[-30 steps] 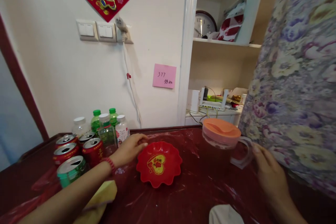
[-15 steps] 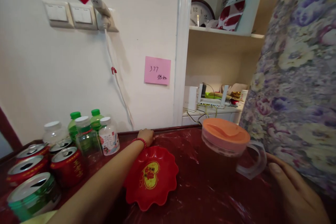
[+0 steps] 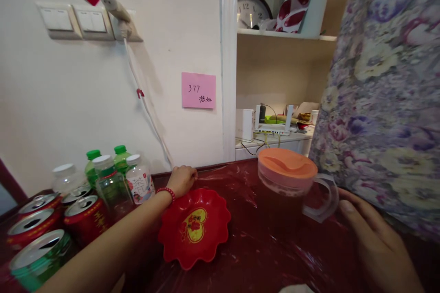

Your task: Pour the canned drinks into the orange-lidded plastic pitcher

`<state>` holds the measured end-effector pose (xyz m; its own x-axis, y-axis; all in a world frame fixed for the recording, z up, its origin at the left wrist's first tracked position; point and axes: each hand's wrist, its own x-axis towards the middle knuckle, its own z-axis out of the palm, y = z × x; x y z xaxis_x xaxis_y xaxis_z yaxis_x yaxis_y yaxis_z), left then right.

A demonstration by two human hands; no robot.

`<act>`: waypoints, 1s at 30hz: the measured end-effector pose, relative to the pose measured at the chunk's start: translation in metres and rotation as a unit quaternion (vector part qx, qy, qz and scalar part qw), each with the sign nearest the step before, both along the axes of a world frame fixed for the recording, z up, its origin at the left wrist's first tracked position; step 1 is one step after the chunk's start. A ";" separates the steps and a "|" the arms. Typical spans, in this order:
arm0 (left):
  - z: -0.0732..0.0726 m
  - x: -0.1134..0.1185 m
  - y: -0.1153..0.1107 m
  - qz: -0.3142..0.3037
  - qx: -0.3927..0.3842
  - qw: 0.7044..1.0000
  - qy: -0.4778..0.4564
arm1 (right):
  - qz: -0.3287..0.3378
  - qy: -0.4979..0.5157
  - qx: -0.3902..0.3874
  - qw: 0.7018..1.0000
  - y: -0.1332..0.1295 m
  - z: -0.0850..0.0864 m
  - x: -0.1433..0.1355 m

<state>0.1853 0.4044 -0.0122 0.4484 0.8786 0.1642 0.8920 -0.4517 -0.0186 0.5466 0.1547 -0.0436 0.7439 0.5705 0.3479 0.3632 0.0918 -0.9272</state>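
Observation:
My left hand, with a red bead bracelet on its wrist, rests at the table's back edge behind the red scalloped plate. Its fingers are curled down, and whatever is under them is hidden. The plate has a yellow heart print in its middle. At the right stands a clear pitcher with a round orange lid and a clear handle. My right hand is beside that handle, its thumb and fingers stretched out and holding nothing; the fingertips are close to it, and touching cannot be made out.
Clear jars and green-capped bottles stand at the left by the wall. Several drink cans are in front of them. A floral curtain hangs at the right. A shelf behind holds a white router. Clear film covers the dark red table.
The view has shifted slightly, so most things sit further left. My left hand shows more of its back. A white edge has come into view at the bottom.

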 end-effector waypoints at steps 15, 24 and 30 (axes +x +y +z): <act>0.019 -0.007 0.007 0.036 -0.057 0.994 -0.086 | 0.011 0.001 0.034 0.999 0.006 0.005 -0.007; 0.018 0.069 0.015 0.043 -0.121 0.988 -0.087 | 0.031 0.038 0.043 0.998 0.005 0.005 -0.009; 0.019 0.116 0.016 0.038 -0.103 0.993 -0.049 | 0.053 0.060 0.048 0.996 0.004 0.009 -0.011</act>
